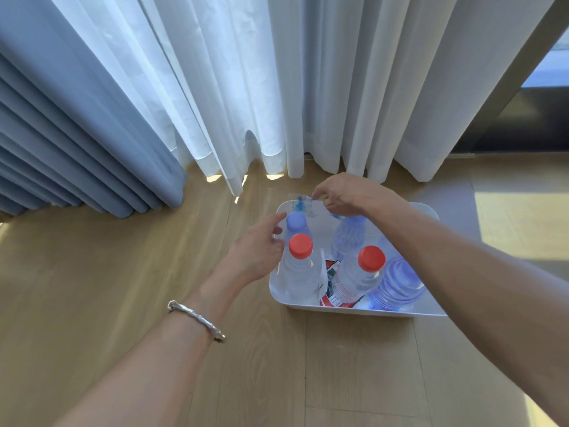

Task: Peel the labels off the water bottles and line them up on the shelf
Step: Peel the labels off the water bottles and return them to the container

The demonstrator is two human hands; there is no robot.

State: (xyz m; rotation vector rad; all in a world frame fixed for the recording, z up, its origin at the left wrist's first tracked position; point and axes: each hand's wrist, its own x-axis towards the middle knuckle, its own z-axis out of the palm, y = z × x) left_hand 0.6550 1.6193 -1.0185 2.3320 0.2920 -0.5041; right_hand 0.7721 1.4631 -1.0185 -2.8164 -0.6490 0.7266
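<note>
Low in the right middle of the frame, a white bin [363, 309] sits on the wooden floor [154, 272]. In it, bottles [357, 278] stand straight up, caps pointing up at the camera: two have red caps, the rest are blue. Between them lie torn labels [331, 269] (so some peeling looks done). The left hand [258, 251] is at the bin's left side, fingers loosely spread, just beside the left red-cap bottle [300, 263] and the blue-cap bottle [296, 221] behind it. It is the nearer hand for either one. Farther up, the right hand [348, 197] pinches a blue label [300, 202] over the bin's back edge. No shelf shows.
</note>
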